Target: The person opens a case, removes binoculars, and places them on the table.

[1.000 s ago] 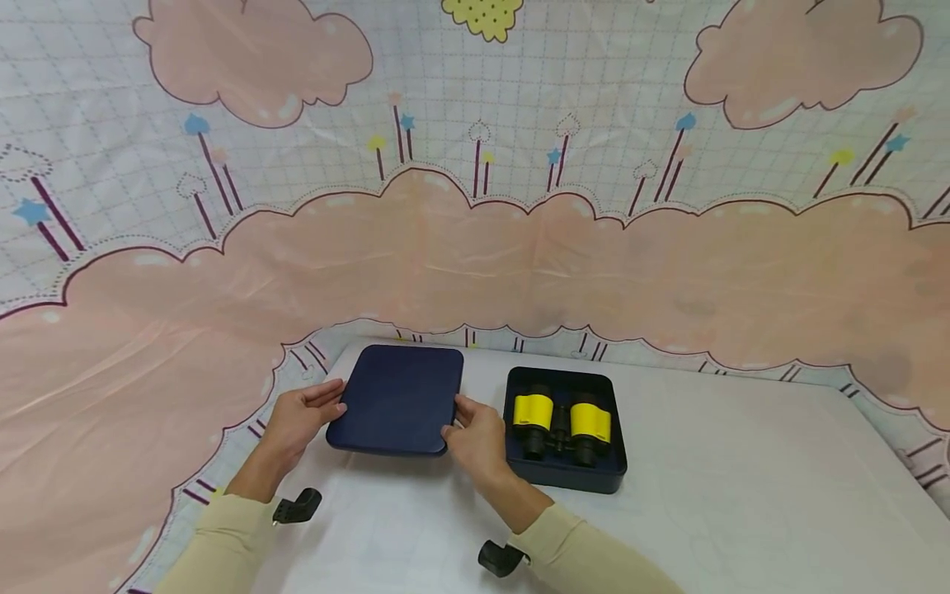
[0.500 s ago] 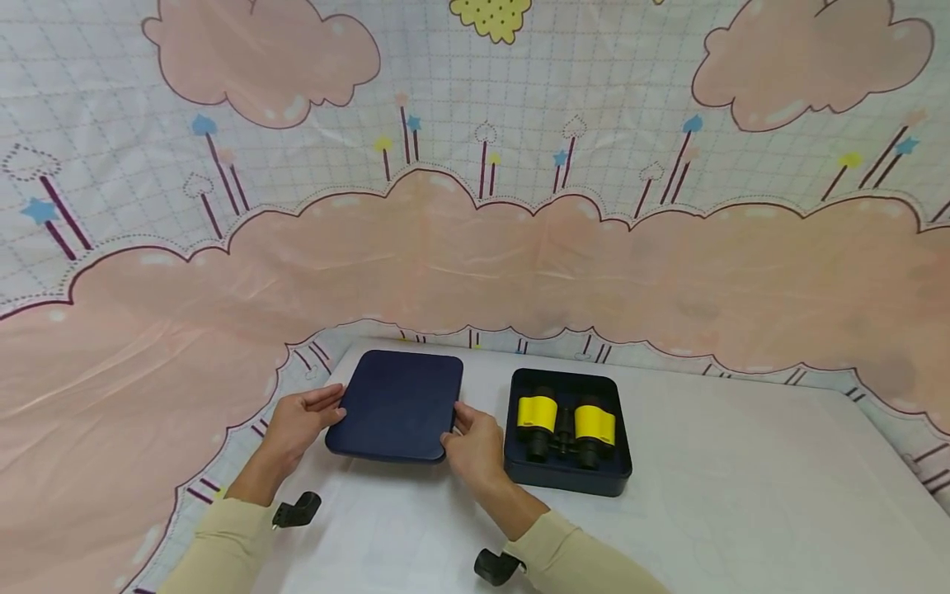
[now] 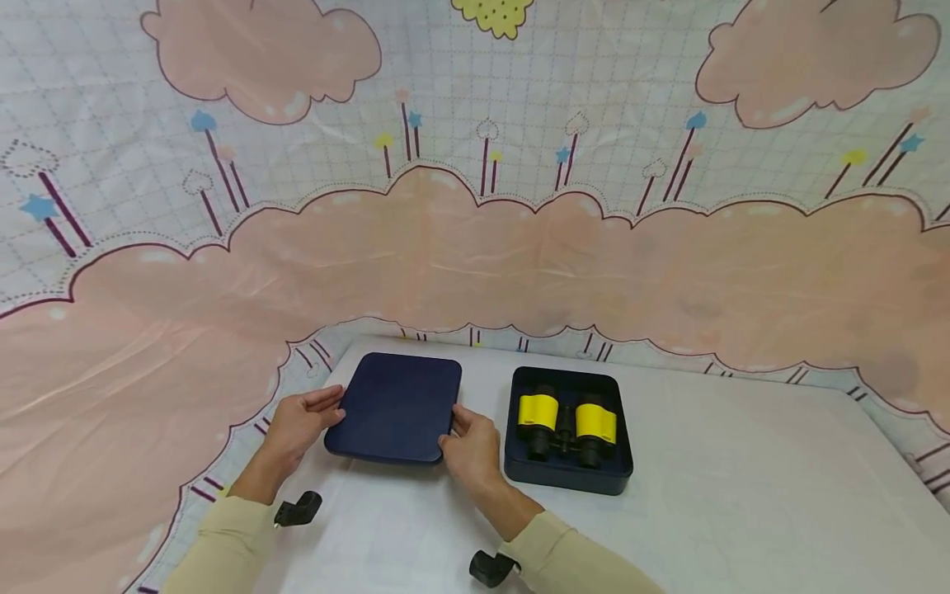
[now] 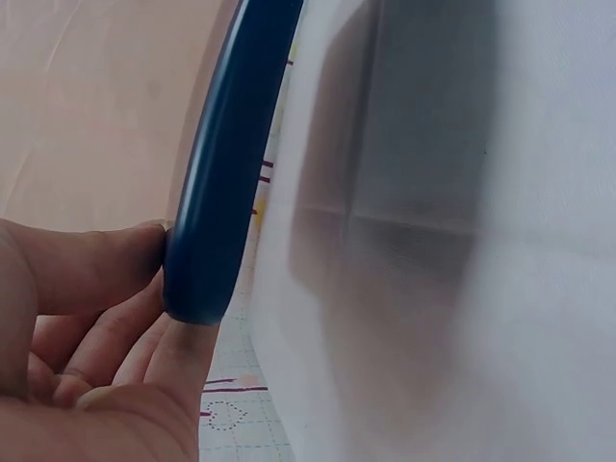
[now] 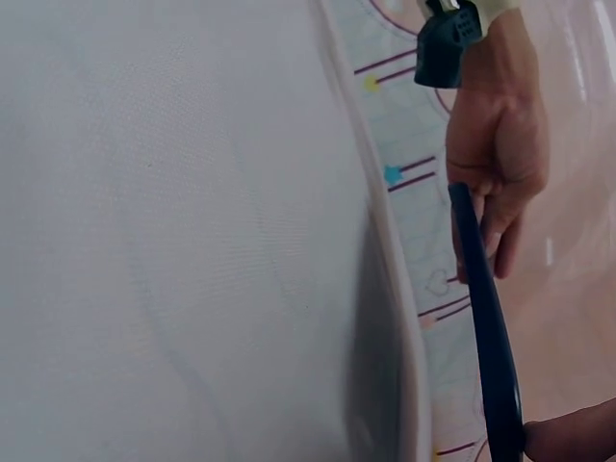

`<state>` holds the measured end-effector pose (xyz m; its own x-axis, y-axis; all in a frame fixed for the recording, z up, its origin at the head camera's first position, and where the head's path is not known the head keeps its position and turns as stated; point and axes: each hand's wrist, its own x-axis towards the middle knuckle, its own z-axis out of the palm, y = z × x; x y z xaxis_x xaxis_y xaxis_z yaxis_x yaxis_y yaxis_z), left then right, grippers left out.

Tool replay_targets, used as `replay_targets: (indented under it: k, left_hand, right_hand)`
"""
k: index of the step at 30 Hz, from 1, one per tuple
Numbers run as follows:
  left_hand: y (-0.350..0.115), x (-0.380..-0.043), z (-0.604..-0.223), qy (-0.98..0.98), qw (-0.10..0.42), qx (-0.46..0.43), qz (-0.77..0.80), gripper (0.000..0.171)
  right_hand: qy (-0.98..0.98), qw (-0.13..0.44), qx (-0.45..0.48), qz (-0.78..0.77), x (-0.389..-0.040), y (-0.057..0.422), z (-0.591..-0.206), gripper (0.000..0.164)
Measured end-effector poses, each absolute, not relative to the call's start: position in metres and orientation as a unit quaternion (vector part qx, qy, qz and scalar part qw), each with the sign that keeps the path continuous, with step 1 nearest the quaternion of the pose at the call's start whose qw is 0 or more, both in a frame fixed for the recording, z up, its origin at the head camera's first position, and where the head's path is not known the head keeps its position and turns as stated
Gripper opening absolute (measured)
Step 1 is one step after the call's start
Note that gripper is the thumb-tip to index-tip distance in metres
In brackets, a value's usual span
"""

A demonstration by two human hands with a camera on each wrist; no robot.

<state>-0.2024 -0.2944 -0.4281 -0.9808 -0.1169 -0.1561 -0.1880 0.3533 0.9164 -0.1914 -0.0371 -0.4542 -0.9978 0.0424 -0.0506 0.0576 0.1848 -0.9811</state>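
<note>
A dark blue box lid (image 3: pixel 393 408) with rounded corners is held by both hands on the left of the head view. My left hand (image 3: pixel 297 429) pinches its left edge; the left wrist view has the thumb (image 4: pixel 115 260) on one face of the lid (image 4: pixel 217 183) and fingers behind. On the opposite edge, my right hand (image 3: pixel 475 450) grips it between thumb and fingers. In the right wrist view the lid (image 5: pixel 489 327) appears edge-on, raised off the table, most of the right hand out of frame. To its right, an uncovered dark blue box (image 3: pixel 567 480) contains black-and-yellow binoculars (image 3: pixel 596 423).
A white-covered table (image 3: pixel 742 478) supports the box and extends to the right. Behind it hangs a cloth backdrop (image 3: pixel 519 256) with pink clouds and stars. Small black wrist cameras (image 3: pixel 298 508) are strapped at both sleeves.
Both hands have brought the lid slightly lower and nearer in the head view, its tilt changing little. The view has shifted slightly. The binoculars stay in the box, and both grips hold.
</note>
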Motion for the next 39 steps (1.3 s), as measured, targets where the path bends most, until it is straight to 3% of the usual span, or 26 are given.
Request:
replay_targets:
  k: [30, 39]
  left_hand:
    - [-0.301, -0.213, -0.442, 0.821, 0.048, -0.103, 0.56, 0.057]
    - [-0.305, -0.209, -0.449, 0.82, 0.056, -0.113, 0.558, 0.058]
  right_hand:
    - [0.79, -0.01, 0.031, -0.612, -0.195, -0.045, -0.469, 0.053]
    - [0.792, 0.009, 0.037, -0.61, -0.192, -0.048, -0.475, 0.053]
